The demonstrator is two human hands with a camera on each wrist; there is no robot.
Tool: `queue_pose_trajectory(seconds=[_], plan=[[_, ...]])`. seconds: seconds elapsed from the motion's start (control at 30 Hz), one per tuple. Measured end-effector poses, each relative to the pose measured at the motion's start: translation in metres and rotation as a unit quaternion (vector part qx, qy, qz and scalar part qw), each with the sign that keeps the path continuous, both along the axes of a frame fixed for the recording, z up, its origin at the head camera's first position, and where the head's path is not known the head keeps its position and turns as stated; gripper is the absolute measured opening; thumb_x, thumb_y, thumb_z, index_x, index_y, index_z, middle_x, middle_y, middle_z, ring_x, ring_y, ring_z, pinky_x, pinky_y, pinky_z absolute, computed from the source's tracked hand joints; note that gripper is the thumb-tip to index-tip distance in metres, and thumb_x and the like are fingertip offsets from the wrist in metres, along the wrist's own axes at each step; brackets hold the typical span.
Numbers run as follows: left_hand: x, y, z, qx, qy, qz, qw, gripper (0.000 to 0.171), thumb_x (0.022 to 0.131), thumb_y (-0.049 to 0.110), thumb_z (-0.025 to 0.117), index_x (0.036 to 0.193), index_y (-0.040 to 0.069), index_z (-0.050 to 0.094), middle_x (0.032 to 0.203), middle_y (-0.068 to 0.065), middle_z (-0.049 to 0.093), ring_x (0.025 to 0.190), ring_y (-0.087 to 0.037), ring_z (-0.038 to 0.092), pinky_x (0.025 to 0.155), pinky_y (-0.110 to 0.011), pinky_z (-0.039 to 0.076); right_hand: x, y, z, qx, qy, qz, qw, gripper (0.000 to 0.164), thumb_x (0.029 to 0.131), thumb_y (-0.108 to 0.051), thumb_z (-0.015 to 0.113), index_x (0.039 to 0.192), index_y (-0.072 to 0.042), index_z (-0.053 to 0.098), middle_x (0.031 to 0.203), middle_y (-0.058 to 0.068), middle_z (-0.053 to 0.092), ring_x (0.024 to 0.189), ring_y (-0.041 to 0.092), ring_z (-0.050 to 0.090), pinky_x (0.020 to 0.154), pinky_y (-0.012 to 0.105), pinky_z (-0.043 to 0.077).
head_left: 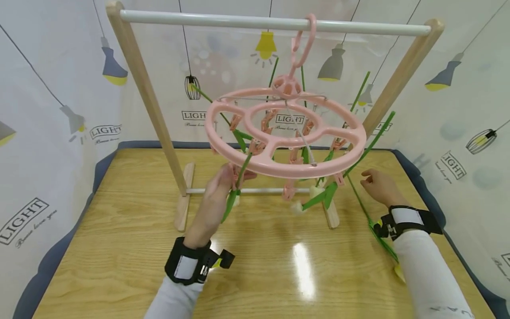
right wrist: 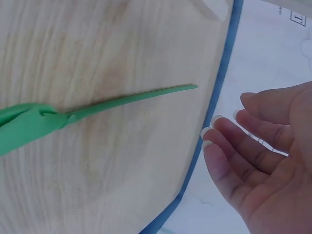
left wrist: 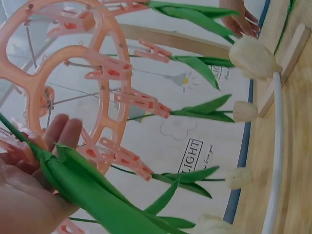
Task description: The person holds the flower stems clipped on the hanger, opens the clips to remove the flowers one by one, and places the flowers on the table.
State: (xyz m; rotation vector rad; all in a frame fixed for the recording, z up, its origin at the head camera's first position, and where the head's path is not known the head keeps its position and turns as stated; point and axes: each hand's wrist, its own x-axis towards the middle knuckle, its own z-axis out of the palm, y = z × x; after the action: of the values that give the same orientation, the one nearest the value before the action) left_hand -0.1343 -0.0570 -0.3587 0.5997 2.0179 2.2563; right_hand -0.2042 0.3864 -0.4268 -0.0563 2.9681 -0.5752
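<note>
A pink round clip hanger hangs head-high in the head view, with several tulips upside down in its clothespins. My left hand is at its near left side, fingers around a pink clothespin that bears a green-leaved tulip. In the left wrist view, that tulip's leaves cross in front of the palm, partly hiding the grip. My right hand hovers over the table's right side, fingers loosely bent around nothing. Below it lies another tulip, its yellow bloom partly behind the sleeve.
The hanger's hook loops over the white bar of a wooden stand. White tulip blooms dangle near the stand's lower white rod. Lamp-printed sheets surround the wooden table, which has a dark blue edge.
</note>
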Motion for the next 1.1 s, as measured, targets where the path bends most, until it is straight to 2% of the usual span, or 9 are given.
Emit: queue_pose_trajectory(seconds=[0.1,0.13,0.27,0.33,0.5,0.63,0.77,0.9,1.1], plan=[[0.002,0.002,0.002,0.010,0.001,-0.012,0.9999,0.046,0.108,0.042,0.030,0.130,0.007,0.051,0.122,-0.015,0.065,0.121,-0.021,0.057,0.109,-0.041,0.038,-0.001,0.000,0.003,-0.002,-0.002,-0.003,1.000,0.043,0.102,-0.016,0.048,0.131,0.016,0.048,0.113,0.039,0.060,0.092,0.046,0.063,0.073,0.053,0.054],[0.003,0.003,0.003,0.010,0.001,-0.012,0.9999,0.045,0.108,0.040,0.031,0.133,0.009,0.050,0.120,-0.012,0.066,0.118,-0.019,0.058,0.104,-0.038,0.041,-0.001,0.000,0.005,-0.003,-0.002,-0.003,1.000,0.043,0.102,-0.016,0.048,0.131,0.016,0.048,0.113,0.039,0.060,0.092,0.047,0.063,0.073,0.053,0.054],[0.005,0.003,0.006,0.011,0.002,-0.004,0.9999,0.037,0.109,0.027,0.036,0.133,0.003,0.050,0.114,-0.010,0.064,0.103,-0.012,0.061,0.087,-0.027,0.048,0.000,0.000,0.008,-0.010,0.003,-0.005,1.000,0.044,0.103,-0.017,0.048,0.132,0.016,0.048,0.115,0.039,0.059,0.097,0.049,0.061,0.077,0.056,0.053],[0.006,0.003,0.006,0.009,0.004,0.001,0.9999,0.035,0.108,0.023,0.039,0.132,0.000,0.051,0.111,-0.008,0.062,0.098,-0.010,0.060,0.085,-0.025,0.050,0.001,0.001,0.010,-0.013,0.002,-0.008,1.000,0.044,0.103,-0.018,0.047,0.133,0.015,0.047,0.117,0.040,0.058,0.099,0.050,0.060,0.078,0.056,0.053],[0.006,0.001,0.002,0.010,0.004,0.017,0.9998,0.032,0.105,0.019,0.049,0.129,-0.001,0.053,0.110,-0.002,0.060,0.092,-0.009,0.056,0.084,-0.021,0.053,0.006,0.002,0.013,-0.019,0.003,-0.011,1.000,0.045,0.104,-0.019,0.046,0.133,0.015,0.047,0.118,0.039,0.058,0.100,0.050,0.060,0.078,0.056,0.053],[0.008,-0.001,-0.001,0.001,0.019,0.021,0.9996,0.032,0.102,0.017,0.055,0.130,0.001,0.053,0.115,-0.007,0.062,0.100,-0.010,0.061,0.086,-0.021,0.054,0.014,-0.003,0.011,-0.011,0.004,0.013,1.000,0.044,0.103,-0.020,0.049,0.132,0.014,0.049,0.115,0.038,0.061,0.098,0.049,0.062,0.077,0.056,0.054],[0.008,-0.001,-0.003,-0.020,0.039,0.026,0.9987,0.035,0.099,0.022,0.060,0.127,0.003,0.056,0.115,-0.015,0.063,0.101,-0.012,0.062,0.088,-0.023,0.055,0.018,-0.012,0.015,-0.005,-0.002,0.032,0.999,0.045,0.103,-0.021,0.050,0.132,0.013,0.049,0.113,0.036,0.062,0.099,0.048,0.062,0.079,0.056,0.054],[0.008,0.001,-0.004,-0.036,0.054,0.034,0.9973,0.038,0.096,0.028,0.063,0.123,0.003,0.058,0.113,-0.017,0.065,0.099,-0.013,0.062,0.086,-0.025,0.055,0.020,-0.018,0.030,-0.035,0.005,0.025,0.999,0.046,0.104,-0.020,0.047,0.133,0.015,0.045,0.115,0.039,0.059,0.101,0.050,0.060,0.080,0.057,0.053],[0.009,0.001,-0.004,-0.053,0.069,0.039,0.9955,0.034,0.096,0.025,0.064,0.122,0.003,0.060,0.112,-0.016,0.066,0.097,-0.012,0.061,0.084,-0.024,0.054,0.024,-0.020,0.068,-0.040,0.073,0.008,0.997,0.049,0.105,-0.027,0.045,0.135,0.012,0.046,0.115,0.038,0.060,0.100,0.051,0.061,0.079,0.061,0.052]])
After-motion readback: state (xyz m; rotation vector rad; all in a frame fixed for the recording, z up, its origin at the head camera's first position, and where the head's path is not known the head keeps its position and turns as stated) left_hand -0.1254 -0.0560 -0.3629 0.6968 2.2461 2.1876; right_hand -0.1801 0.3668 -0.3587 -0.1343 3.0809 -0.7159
